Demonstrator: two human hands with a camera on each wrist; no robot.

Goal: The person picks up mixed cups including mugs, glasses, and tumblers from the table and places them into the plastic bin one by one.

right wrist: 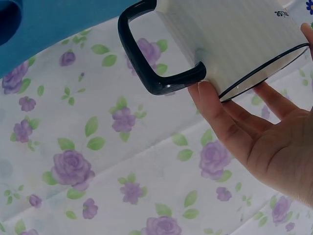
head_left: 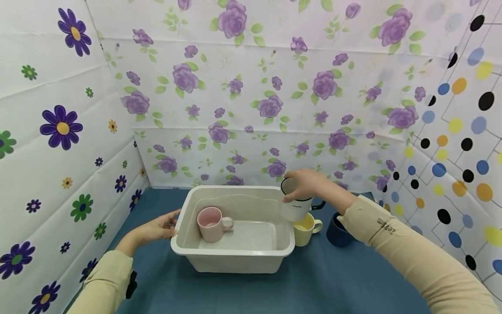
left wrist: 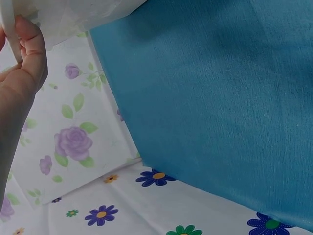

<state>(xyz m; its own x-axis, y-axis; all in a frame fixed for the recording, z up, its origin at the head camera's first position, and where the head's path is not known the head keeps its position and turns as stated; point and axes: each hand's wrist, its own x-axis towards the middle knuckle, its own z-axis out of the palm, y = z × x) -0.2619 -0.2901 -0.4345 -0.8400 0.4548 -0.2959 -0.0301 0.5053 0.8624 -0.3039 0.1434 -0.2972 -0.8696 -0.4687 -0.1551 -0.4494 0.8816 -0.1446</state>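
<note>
Holding the white mug (head_left: pixel 296 210) by its mouth from above: right hand (head_left: pixel 307 181) spread across the dark rim, fingers on one side and thumb on the other, digits bent in enough to grip. Mug position: in the air at the far right corner of the tub (head_left: pixel 235 263), leaning somewhat, its lower part overlapping the tub's right edge in the head view; contact with that edge cannot be told. Dark handle (right wrist: pixel 168 84) points right and is not gripped, though a fingertip lies close to its upper end. Left hand (head_left: pixel 158 229) pinches the tub's left rim, fingers bent in under it, little gap between the digits. Pink mug (head_left: pixel 210 226) stands upright inside the tub, left half, handle to the right. Yellow mug (head_left: pixel 303 234) is outside, just beside the tub's right wall, partly hidden behind the white mug; navy mug (head_left: pixel 340 233) sits farther right on the blue worktop (head_left: pixel 313 283), partly covered by the right sleeve (head_left: pixel 392 240). Handling estimate: white mug looks rigid, moderately light, smooth and probably slick; if ceramic or enamel, a knock could chip it. Rim hold seems workable but depends on finger pressure; handle or a wrap round the body would likely be surer. Tub looks like stiff, light plastic, best steadied at the rim
</note>
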